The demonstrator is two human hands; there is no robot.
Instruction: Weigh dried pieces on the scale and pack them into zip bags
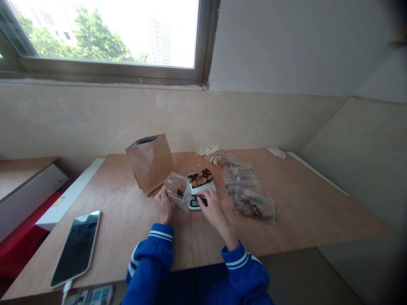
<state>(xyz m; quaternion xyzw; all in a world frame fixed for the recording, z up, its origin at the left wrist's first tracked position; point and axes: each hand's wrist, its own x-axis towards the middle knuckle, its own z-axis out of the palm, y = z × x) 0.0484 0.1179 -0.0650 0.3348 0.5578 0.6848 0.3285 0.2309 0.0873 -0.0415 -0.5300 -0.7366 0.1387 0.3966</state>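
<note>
My left hand (163, 205) pinches the edge of a clear zip bag (183, 203) with a few dark dried pieces low inside. Just right of the bag stands a small digital scale (208, 186), its platform bearing a heap of brown, dark-edged dried slices (200, 178). Over the front of the scale is my right hand (212, 208), thumb and fingers curled around something dark beside the display (194, 203). Whether this is a dried piece or the scale's black panel, I cannot tell. Behind the clear bag a brown kraft paper pouch (151, 163) stands upright with its top open.
Right of the scale lie filled zip bags, the nearest (254, 205) holding dark and pale pieces. Pale strips (207, 151) lie near the wall, and a white scrap (276, 152) at back right. A tablet (78, 245) with a charging cable (66, 290) rests at the table's left.
</note>
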